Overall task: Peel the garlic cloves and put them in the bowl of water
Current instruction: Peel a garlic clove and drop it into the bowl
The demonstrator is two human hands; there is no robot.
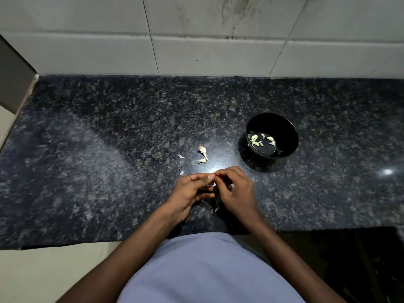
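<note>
at the far left i see a grey panel point(15, 77) standing against the corner, where the dark speckled granite counter point(98, 149) meets the pale tiled wall point(196, 29). moving right across the stone, a small scrap of garlic skin point(181, 156) lies loose, and just beside it sit two unpeeled garlic cloves point(202, 154), one a little nearer to me than the other, both apart from my hands.

nearer the counter's front edge my left hand point(190, 191) is curled, thumb and fingers pinching a small white piece that i take for the garlic clove being peeled point(212, 184); only a sliver of it shows between the fingertips. my right hand point(237, 191) meets it from the other side, fingers bent and pinching at the same clove, so the two hands touch at the tips. a few skin flakes point(213, 209) lie on the stone under my wrists.

further right and a bit farther back stands the black bowl point(284, 127), well clear of both hands, with water in it and a cluster of peeled cloves point(259, 139) floating toward its left side. a bright glint point(388, 171) sits on the counter at the far right. my light blue shirt point(207, 270) fills the bottom of the view.
</note>
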